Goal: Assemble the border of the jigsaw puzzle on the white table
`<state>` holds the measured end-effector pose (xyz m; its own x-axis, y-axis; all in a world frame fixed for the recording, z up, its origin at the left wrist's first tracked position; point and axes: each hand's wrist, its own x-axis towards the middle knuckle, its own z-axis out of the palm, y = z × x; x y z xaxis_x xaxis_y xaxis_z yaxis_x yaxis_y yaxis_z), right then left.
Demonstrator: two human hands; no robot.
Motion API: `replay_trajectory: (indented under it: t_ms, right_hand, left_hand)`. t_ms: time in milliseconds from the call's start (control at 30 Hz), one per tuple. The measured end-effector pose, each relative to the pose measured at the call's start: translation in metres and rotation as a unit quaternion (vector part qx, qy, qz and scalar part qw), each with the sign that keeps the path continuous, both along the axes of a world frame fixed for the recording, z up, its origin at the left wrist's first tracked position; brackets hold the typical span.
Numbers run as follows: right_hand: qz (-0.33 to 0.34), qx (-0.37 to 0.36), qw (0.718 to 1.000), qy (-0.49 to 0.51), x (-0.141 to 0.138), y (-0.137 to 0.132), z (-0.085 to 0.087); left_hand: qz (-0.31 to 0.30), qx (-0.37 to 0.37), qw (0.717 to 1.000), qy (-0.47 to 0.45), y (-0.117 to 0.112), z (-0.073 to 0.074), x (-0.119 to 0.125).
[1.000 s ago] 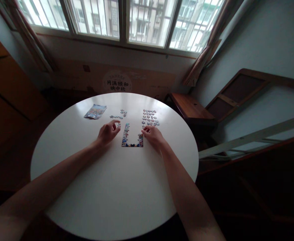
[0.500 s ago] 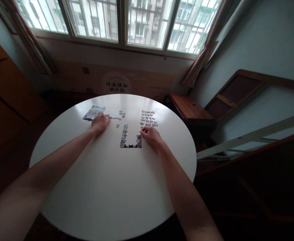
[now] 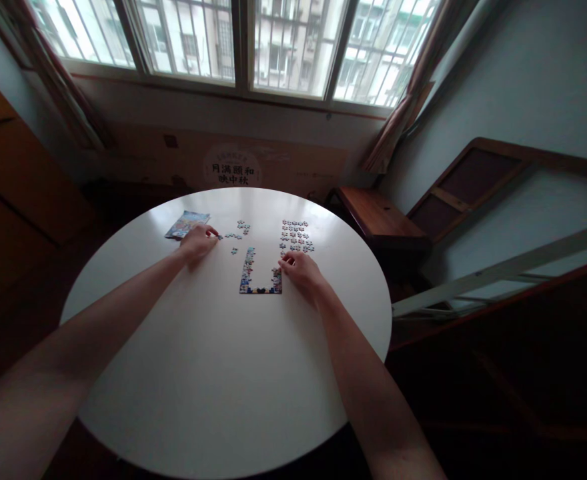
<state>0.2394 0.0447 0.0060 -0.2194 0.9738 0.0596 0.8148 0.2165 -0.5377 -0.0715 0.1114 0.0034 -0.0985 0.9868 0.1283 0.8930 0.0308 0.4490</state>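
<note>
A partly assembled jigsaw puzzle (image 3: 261, 291) lies on the white round table (image 3: 213, 373), joined into a U shape. My right hand (image 3: 299, 268) rests at the top of its right side, fingers pinched together; what lies between the fingertips is too small to make out. Further left, my left hand (image 3: 198, 241) is closed with its fingertips on a small puzzle piece (image 3: 220, 237). Under and behind that hand lies a picture sheet or packet (image 3: 181, 224). A few loose puzzle pieces (image 3: 242, 227) lie between the hands, toward the far side.
Several loose puzzle pieces (image 3: 296, 233) lie in rows beyond my right hand. A wooden stool or bench (image 3: 381, 213) stands past the table's right edge. A long printed cardboard panel (image 3: 293, 157) leans below the barred window (image 3: 293, 47).
My left hand has drawn its fingers in and shifted slightly left. The puzzle piece at its fingertips now stands apart from the short row. My right hand has hardly moved.
</note>
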Motion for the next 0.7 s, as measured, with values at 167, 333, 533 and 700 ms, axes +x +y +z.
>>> replay_trajectory:
  t_ms: [167,333,533,700]
  right_hand:
    - [-0.001,0.003,1.000,0.000,0.001,0.001,-0.002]
    - [0.000,0.011,1.000,0.001,0.000,0.001,-0.002]
    - [-0.005,0.023,1.000,0.009,-0.001,0.000,-0.003]
    - [0.022,0.063,0.994,0.081,-0.009,0.001,-0.004]
  left_hand:
    - [-0.037,-0.018,0.999,-0.026,0.005,0.004,-0.007]
    - [-0.061,-0.011,0.995,-0.077,-0.001,0.003,-0.009]
    - [-0.067,0.026,0.978,-0.197,-0.017,-0.001,-0.004]
    - [-0.136,0.041,0.955,-0.261,-0.035,-0.001,0.026]
